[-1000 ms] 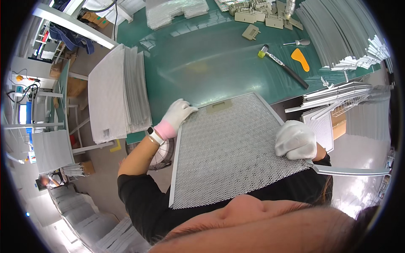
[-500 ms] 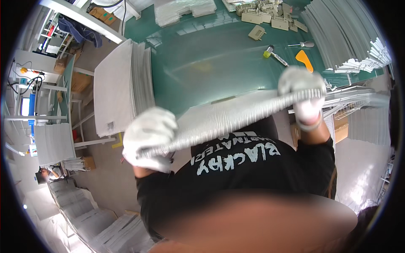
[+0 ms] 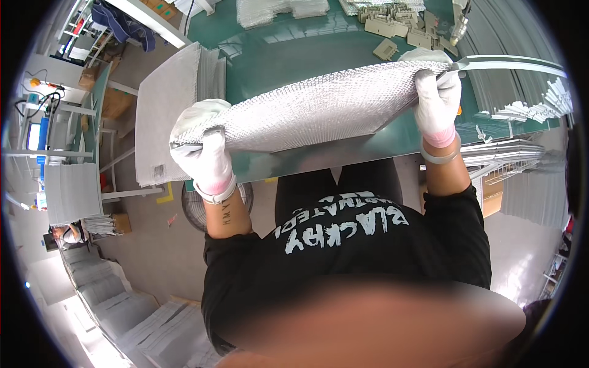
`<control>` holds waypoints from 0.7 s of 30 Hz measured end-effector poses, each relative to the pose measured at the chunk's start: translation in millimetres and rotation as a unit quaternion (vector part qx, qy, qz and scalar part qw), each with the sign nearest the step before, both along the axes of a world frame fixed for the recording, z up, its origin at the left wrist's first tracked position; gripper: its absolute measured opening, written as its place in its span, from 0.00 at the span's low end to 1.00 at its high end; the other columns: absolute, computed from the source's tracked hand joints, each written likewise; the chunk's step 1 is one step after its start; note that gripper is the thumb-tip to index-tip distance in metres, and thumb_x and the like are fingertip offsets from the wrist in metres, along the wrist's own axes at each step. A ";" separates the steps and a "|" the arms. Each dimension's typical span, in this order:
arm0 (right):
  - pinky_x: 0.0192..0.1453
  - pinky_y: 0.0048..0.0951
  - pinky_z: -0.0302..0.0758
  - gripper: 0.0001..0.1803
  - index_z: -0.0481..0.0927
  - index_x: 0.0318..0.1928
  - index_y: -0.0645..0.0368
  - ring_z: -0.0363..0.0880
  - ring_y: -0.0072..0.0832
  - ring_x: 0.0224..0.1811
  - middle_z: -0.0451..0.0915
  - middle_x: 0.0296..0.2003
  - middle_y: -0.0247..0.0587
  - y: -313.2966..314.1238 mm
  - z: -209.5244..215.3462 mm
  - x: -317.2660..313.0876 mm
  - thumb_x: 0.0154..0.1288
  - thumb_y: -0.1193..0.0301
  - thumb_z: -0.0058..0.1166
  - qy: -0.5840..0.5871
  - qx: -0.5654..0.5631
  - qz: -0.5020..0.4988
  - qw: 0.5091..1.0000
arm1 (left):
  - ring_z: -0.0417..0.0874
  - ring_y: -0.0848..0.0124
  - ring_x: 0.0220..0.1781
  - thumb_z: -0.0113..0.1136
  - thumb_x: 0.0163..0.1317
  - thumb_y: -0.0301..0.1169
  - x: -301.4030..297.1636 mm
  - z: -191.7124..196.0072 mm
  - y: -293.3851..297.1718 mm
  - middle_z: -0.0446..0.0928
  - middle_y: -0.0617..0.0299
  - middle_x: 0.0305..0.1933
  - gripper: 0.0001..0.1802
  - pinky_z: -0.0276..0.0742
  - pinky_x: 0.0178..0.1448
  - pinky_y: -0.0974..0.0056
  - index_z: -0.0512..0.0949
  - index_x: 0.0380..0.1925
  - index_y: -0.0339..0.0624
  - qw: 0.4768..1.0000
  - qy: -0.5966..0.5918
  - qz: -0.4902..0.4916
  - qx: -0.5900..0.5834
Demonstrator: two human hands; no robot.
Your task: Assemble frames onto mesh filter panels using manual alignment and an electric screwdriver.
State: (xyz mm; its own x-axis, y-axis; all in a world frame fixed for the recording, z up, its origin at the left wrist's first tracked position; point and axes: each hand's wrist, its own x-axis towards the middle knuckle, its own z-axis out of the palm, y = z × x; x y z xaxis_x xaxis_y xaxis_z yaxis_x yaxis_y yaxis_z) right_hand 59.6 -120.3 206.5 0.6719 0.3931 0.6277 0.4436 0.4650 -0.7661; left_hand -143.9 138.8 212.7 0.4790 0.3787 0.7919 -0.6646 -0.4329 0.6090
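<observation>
A silvery-white pleated sheet with a fine bumpy texture is stretched between my hands above the near edge of the table, bowed upward in the middle. My left hand, in a white glove, is closed on its left end, thumb on the near side. My right hand, also gloved, grips the right end higher up and farther away. A pale narrow strip runs rightward from beside my right hand; whether it is joined to the sheet I cannot tell.
A stack of white panels stands left on the green table. Beige plastic parts and clear wrapped packs lie at the back. More grey-white panels stand right. A floor fan is below.
Both hands have lifted the sheet away from my body over the table, and its broad textured face now shows. It covers the hammer and most of the orange scraper. The pale strip has appeared.
</observation>
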 end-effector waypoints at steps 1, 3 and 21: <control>0.47 0.20 0.72 0.06 0.79 0.43 0.66 0.75 0.17 0.39 0.81 0.38 0.36 2.3 5.3 -4.5 0.68 0.79 0.52 0.013 0.002 -0.010 1.000 | 0.80 0.61 0.40 0.67 0.61 0.36 1.2 -0.2 0.4 0.79 0.53 0.36 0.16 0.77 0.48 0.56 0.76 0.37 0.34 1.000 0.000 0.002 0.000; 0.47 0.19 0.72 0.05 0.78 0.43 0.66 0.75 0.16 0.39 0.81 0.37 0.36 7.7 -2.2 -0.5 0.68 0.79 0.52 0.014 0.011 -0.039 0.999 | 0.82 0.62 0.39 0.63 0.54 0.22 4.4 0.5 1.9 0.79 0.53 0.35 0.08 0.77 0.44 0.61 0.79 0.35 0.32 0.998 0.003 0.045 -0.050; 0.73 0.43 0.61 0.67 0.53 0.69 0.66 0.62 0.57 0.66 0.51 0.68 0.71 40.0 -115.0 -27.6 0.29 0.60 0.82 -0.147 -0.330 -0.276 0.891 | 0.78 0.75 0.42 0.64 0.58 0.19 24.3 0.3 18.3 0.79 0.61 0.40 0.12 0.72 0.49 0.71 0.78 0.42 0.31 0.977 0.090 0.179 -0.072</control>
State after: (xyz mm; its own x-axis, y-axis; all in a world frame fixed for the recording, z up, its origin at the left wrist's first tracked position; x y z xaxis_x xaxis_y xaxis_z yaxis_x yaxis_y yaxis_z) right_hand 31.9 -80.3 91.6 0.7224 0.4011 0.5632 0.6911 -0.3946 -0.6055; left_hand -119.6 157.0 213.0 0.4217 0.6483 0.6339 -0.3633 -0.5197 0.7732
